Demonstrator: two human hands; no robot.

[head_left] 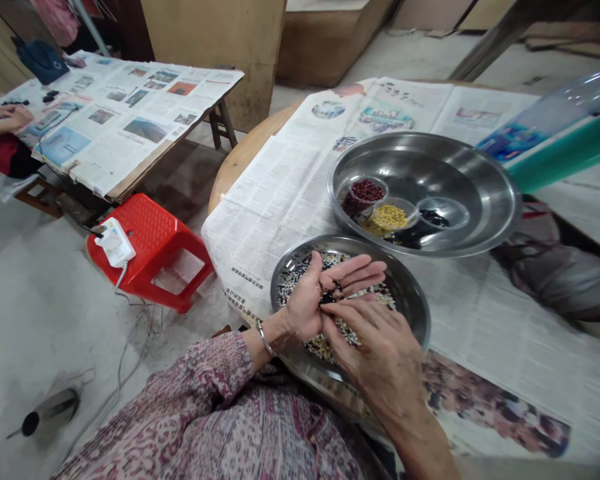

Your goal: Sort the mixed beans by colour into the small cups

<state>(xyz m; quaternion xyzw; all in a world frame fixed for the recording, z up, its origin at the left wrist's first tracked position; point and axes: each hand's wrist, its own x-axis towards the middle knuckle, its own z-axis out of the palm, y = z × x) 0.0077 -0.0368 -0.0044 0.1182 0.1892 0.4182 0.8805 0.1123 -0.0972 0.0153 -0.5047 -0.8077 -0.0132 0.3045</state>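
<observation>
My left hand (pixel 325 290) lies palm up over a steel bowl of mixed beans (pixel 410 293), fingers stretched out, with a few black beans (pixel 330 291) resting in the palm. My right hand (pixel 375 347) reaches across from the right, its fingertips pinching at the black beans in that palm. Beyond them stands a larger steel basin (pixel 485 180) holding three small clear cups: one with red beans (pixel 366 192), one with yellow beans (pixel 390 217), one with black beans (pixel 437 217). Both bowls sit on newspaper (pixel 275 200) spread over a round wooden table.
A plastic bottle (pixel 550 117) and a green object (pixel 570 153) jut in at the upper right. A red plastic stool (pixel 153 250) with a white charger (pixel 114 243) stands left of the table. Further left, another person's hand (pixel 10 120) rests on a second newspaper-covered table.
</observation>
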